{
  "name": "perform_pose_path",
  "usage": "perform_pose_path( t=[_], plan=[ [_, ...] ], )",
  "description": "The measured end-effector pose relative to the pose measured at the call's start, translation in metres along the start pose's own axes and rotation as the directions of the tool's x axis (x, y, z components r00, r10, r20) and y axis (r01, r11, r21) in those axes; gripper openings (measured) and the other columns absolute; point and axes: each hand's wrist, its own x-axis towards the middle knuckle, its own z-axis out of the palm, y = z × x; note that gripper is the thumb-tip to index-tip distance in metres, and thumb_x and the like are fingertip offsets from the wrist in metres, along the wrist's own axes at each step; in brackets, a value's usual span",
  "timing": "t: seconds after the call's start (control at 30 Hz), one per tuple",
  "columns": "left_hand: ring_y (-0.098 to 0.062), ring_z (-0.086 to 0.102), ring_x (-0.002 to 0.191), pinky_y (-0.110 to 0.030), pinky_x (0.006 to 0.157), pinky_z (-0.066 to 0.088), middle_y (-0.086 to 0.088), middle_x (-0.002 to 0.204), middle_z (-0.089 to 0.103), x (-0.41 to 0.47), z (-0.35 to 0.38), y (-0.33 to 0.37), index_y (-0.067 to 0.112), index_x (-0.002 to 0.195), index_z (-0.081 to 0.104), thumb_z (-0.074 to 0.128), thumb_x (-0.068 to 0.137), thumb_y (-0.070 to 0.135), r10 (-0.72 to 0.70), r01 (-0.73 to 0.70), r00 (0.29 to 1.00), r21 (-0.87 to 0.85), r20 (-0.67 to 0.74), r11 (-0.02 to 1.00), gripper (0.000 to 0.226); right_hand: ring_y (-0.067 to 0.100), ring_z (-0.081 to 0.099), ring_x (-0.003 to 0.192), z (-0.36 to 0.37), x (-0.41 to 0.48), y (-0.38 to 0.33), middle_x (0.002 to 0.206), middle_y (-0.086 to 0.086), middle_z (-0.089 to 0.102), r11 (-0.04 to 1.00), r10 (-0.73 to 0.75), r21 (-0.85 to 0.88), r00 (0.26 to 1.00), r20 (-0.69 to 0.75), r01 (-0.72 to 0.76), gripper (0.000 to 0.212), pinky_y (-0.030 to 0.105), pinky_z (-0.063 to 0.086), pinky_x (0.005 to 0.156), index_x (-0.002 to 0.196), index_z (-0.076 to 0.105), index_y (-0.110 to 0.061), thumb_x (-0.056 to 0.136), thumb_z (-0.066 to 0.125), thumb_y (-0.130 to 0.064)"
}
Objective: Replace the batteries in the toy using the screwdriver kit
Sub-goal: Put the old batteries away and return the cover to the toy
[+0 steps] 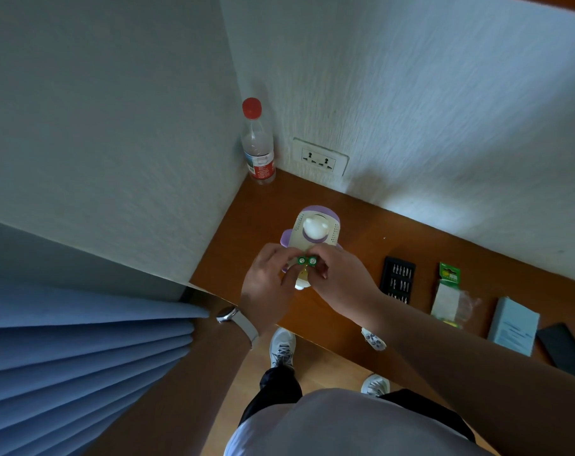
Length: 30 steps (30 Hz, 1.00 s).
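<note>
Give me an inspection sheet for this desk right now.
Surface: brown wooden desk, set in a wall corner.
Job's things: cream-and-purple plastic toy on desk; two green cylindrical batteries over it; open black screwdriver bit case; green battery blister pack.
Clutter: clear plastic bottle with red cap; pale blue booklet or box.
Grippers: left hand and right hand, fingers pinching the batteries.
Cables: nothing seen.
Surroundings: white double wall socket; blue pleated curtain.

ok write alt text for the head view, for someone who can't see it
Seen from above, a person's left hand and right hand pinch two green batteries at a purple-and-cream toy on a wooden desk. A screwdriver bit case and battery pack lie to the right; a water bottle stands in the corner.
</note>
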Motion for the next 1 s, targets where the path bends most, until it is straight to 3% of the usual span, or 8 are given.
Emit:
perform_pose_path(
  t=[0.13, 0.3, 0.4, 0.57, 0.73, 0.87, 1.0],
  plan=[
    [-0.013, 0.059, 0.086, -0.021, 0.068, 0.056, -0.005, 0.108, 0.059, 0.001, 0.001, -0.003, 0.012, 0.112, 0.070, 0.070, 0.090, 0.006, -0.006, 0.006, 1.000, 0.028, 0.018, 1.000, 0.023, 0.001, 0.051, 0.068, -0.002, 0.002, 0.000, 0.079, -0.019, 0.047, 1.000, 0.002, -0.009, 1.000, 0.018, -0.002, 0.015, 0.014, 0.042, 0.061, 0.111, 0.060, -0.016, 0.096, 0.059, -0.017],
    [-0.001, 0.051, 0.080, -0.002, 0.066, 0.043, -0.004, 0.106, 0.060, 0.003, 0.001, -0.002, 0.011, 0.108, 0.070, 0.074, 0.087, 0.010, 0.025, -0.026, 1.000, 0.044, 0.017, 0.999, 0.021, 0.001, 0.049, 0.067, -0.002, 0.002, -0.001, 0.075, -0.018, 0.047, 1.000, -0.012, -0.011, 1.000, 0.020, 0.012, 0.012, 0.016, 0.040, 0.061, 0.108, 0.059, -0.018, 0.095, 0.060, -0.017],
    [-0.002, 0.053, 0.084, -0.002, 0.068, 0.045, -0.003, 0.107, 0.061, 0.003, 0.001, -0.002, 0.012, 0.108, 0.071, 0.073, 0.088, 0.009, 0.037, -0.038, 0.999, 0.041, 0.025, 0.998, 0.021, 0.003, 0.047, 0.065, -0.003, 0.000, 0.000, 0.073, -0.016, 0.046, 0.999, -0.017, -0.027, 1.000, 0.014, 0.018, 0.012, 0.023, 0.044, 0.064, 0.107, 0.060, -0.014, 0.096, 0.059, -0.017],
    [-0.002, 0.053, 0.085, -0.004, 0.069, 0.047, -0.001, 0.105, 0.060, 0.004, 0.000, -0.003, 0.013, 0.106, 0.072, 0.071, 0.089, 0.009, 0.039, -0.040, 0.999, 0.053, 0.030, 0.998, 0.018, 0.001, 0.050, 0.068, -0.005, -0.001, 0.002, 0.075, -0.018, 0.047, 0.999, -0.012, -0.029, 1.000, 0.021, 0.013, 0.017, 0.017, 0.043, 0.065, 0.113, 0.060, -0.016, 0.096, 0.059, -0.020],
    [-0.007, 0.057, 0.092, -0.022, 0.072, 0.057, 0.000, 0.106, 0.061, 0.007, -0.004, 0.005, 0.013, 0.104, 0.070, 0.059, 0.091, 0.030, 0.098, -0.099, 0.995, 0.056, 0.013, 0.994, 0.023, 0.006, 0.049, 0.080, -0.015, -0.011, 0.010, 0.094, -0.010, 0.054, 0.990, -0.038, -0.138, 0.999, 0.006, 0.039, 0.022, 0.018, 0.040, 0.065, 0.114, 0.059, -0.017, 0.098, 0.055, -0.031],
    [-0.014, 0.056, 0.102, -0.033, 0.078, 0.059, -0.005, 0.107, 0.066, 0.013, -0.006, 0.022, 0.011, 0.102, 0.070, 0.059, 0.088, 0.029, 0.237, -0.243, 0.970, 0.155, 0.053, 0.958, 0.026, 0.011, 0.056, 0.098, -0.032, -0.027, 0.018, 0.109, -0.005, 0.063, 0.958, -0.103, -0.270, 0.995, 0.004, 0.100, 0.042, 0.030, 0.052, 0.082, 0.117, 0.064, -0.018, 0.094, 0.043, -0.045],
    [-0.022, 0.060, 0.109, -0.041, 0.085, 0.057, -0.004, 0.115, 0.068, 0.020, 0.001, 0.045, 0.016, 0.106, 0.072, 0.055, 0.089, 0.033, 0.345, -0.377, 0.924, 0.258, 0.163, 0.889, 0.029, 0.012, 0.055, 0.113, -0.053, -0.049, 0.031, 0.121, -0.005, 0.061, 0.935, -0.071, -0.352, 0.996, -0.049, 0.049, 0.040, 0.030, 0.047, 0.096, 0.125, 0.060, -0.021, 0.098, 0.044, -0.046]
  ],
)
